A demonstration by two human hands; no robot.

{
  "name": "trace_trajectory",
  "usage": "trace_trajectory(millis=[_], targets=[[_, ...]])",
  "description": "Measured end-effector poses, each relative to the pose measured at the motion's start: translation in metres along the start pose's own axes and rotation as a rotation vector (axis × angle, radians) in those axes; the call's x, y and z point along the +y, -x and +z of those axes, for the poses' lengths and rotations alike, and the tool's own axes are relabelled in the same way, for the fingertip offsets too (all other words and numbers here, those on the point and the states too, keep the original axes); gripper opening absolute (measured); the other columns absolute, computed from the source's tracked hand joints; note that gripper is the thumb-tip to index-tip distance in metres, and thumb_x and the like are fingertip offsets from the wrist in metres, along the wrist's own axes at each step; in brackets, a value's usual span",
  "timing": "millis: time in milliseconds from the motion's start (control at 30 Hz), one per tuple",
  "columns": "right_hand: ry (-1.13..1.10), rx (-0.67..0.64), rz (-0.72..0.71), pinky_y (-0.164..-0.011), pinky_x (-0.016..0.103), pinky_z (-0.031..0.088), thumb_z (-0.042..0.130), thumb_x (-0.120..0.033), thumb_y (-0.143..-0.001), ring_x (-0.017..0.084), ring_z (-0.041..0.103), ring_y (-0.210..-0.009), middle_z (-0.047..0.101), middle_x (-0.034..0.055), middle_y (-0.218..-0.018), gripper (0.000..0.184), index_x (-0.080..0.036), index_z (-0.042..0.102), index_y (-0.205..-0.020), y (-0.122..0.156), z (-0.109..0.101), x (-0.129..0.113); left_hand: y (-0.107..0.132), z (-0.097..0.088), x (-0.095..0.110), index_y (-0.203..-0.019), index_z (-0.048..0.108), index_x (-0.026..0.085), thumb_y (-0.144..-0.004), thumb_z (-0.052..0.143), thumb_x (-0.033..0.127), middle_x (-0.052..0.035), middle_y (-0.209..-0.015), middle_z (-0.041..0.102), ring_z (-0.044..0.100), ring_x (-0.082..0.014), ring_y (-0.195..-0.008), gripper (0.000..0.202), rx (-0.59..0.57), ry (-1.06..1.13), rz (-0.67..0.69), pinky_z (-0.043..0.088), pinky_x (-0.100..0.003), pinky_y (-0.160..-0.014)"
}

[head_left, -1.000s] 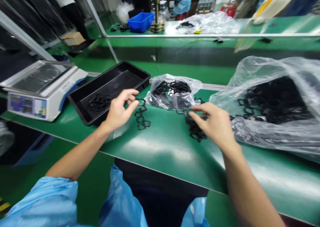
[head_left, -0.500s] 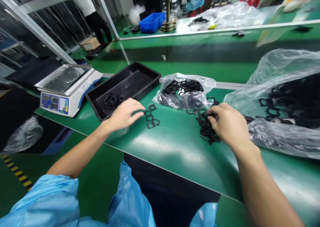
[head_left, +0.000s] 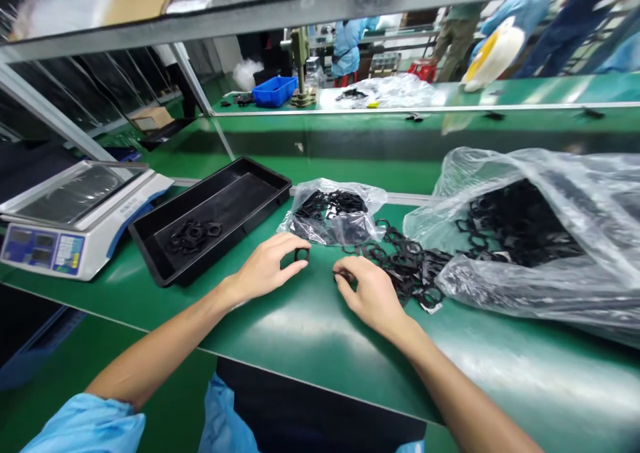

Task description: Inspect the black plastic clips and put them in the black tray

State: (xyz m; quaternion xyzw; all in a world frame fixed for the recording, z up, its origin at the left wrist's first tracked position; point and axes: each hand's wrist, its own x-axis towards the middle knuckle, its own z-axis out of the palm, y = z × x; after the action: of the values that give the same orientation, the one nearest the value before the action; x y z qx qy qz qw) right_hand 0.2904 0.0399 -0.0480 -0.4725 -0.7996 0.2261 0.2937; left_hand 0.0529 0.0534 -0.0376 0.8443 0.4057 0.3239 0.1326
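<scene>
Between the thumb and fingers of my left hand (head_left: 267,264) is a thin black ring-shaped part (head_left: 302,254), held on edge above the table. My right hand (head_left: 369,292) is closed on one or more black parts (head_left: 346,276), mostly hidden by the fingers. Just right of it lies a loose heap of black ring-shaped parts (head_left: 417,270). Left of my left hand stands a black tray (head_left: 235,200) with a small pile of the same parts (head_left: 193,236) in its near end. Behind both hands lies a clear plastic bag (head_left: 345,230) of black parts.
A large open plastic bag (head_left: 500,280) of black parts fills the right side. On the left is a white weighing scale (head_left: 90,240). A metal shelf beam (head_left: 310,13) crosses overhead. Beyond the divider are a blue bin (head_left: 275,93) and several people.
My right hand has moved left from the heap toward my left hand. My left hand now grips a ring part; the parts lying beside it no longer show. The view has shifted.
</scene>
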Motion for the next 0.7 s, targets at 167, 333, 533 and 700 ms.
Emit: trace_trajectory(millis=[167, 333, 533, 700], targets=[[-0.656, 0.033, 0.285, -0.066, 0.029, 0.055, 0.064, -0.025, -0.081, 0.017, 0.070, -0.067, 0.065, -0.0004, -0.075, 0.014, -0.021, 0.059, -0.092, -0.004, -0.003, 0.001, -0.020, 0.030, 0.008, -0.113, 0.067, 0.017, -0.093, 0.065, 0.026, -0.0091, -0.103, 0.074, 0.069, -0.0204, -0.096, 0.022, 0.308, 0.119, 0.117, 0.056, -0.035, -0.089], [-0.777, 0.067, 0.403, -0.075, 0.032, 0.057, 0.078, -0.037, -0.074, 0.018, 0.071, -0.073, 0.072, 0.0039, -0.078, 0.022, -0.019, 0.070, -0.085, -0.006, -0.002, 0.002, -0.009, 0.053, 0.003, -0.113, 0.066, 0.017, -0.093, 0.066, 0.025, -0.0094, -0.099, 0.074, 0.071, -0.0191, -0.091, 0.021, 0.360, 0.107, 0.221, 0.059, -0.033, -0.083], [-0.815, 0.187, 0.505, -0.064, 0.027, 0.051, 0.089, -0.043, -0.065, 0.014, 0.063, -0.067, 0.071, 0.0023, -0.074, 0.031, -0.019, 0.072, -0.075, -0.004, -0.003, -0.008, 0.001, 0.051, -0.001, -0.115, 0.066, 0.017, -0.093, 0.066, 0.023, -0.0092, -0.100, 0.073, 0.071, -0.0188, -0.093, 0.022, 0.330, 0.152, 0.169, 0.060, -0.033, -0.085], [-0.981, 0.207, 0.623, -0.061, 0.024, 0.051, 0.092, -0.036, -0.061, 0.010, 0.061, -0.059, 0.072, 0.0004, -0.072, 0.033, -0.018, 0.068, -0.073, -0.006, -0.002, -0.008, 0.002, 0.050, 0.000, -0.116, 0.066, 0.018, -0.093, 0.066, 0.023, -0.0087, -0.104, 0.073, 0.070, -0.0184, -0.097, 0.023, 0.300, 0.177, 0.149, 0.060, -0.033, -0.089]])
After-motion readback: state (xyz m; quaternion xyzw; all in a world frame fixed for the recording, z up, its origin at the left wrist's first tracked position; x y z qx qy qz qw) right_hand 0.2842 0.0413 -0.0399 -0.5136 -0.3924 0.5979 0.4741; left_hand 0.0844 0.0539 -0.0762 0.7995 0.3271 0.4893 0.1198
